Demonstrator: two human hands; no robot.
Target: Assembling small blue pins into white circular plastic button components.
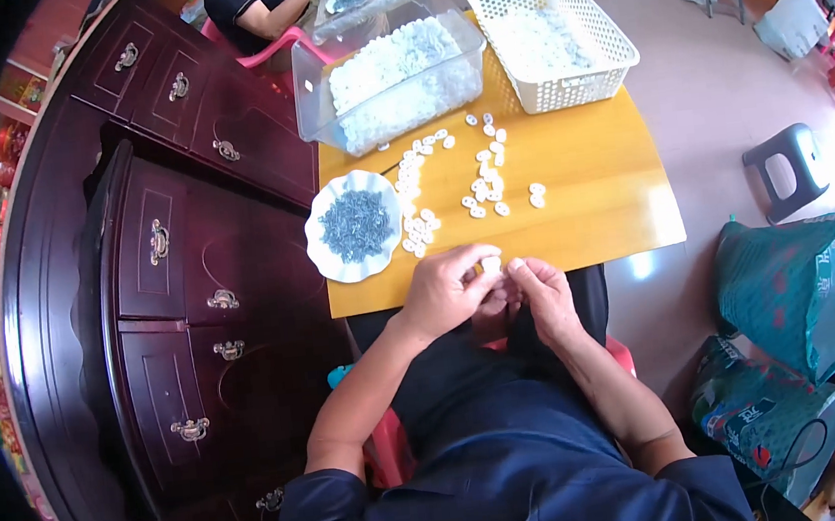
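1. Dark-blue shirt (501, 499) fills the lower centre; above it, at mid-frame, the left hand (441, 293) pinches a small white piece (491, 266). Beside it, the right hand (548, 296) has fingertips together; clamped on what, I cannot tell.
2. A loosened pinch could drop it below the table (593, 203).
3. Scalloped dish (315, 235), centre-left: dark bits (355, 226). Clear bin (315, 108), cream basket (582, 92), top centre: white pieces (398, 61).

Upper teal bag (792, 285) and lower teal bag (754, 419), right of view, both carry pale printed characters; too small to read reliably.
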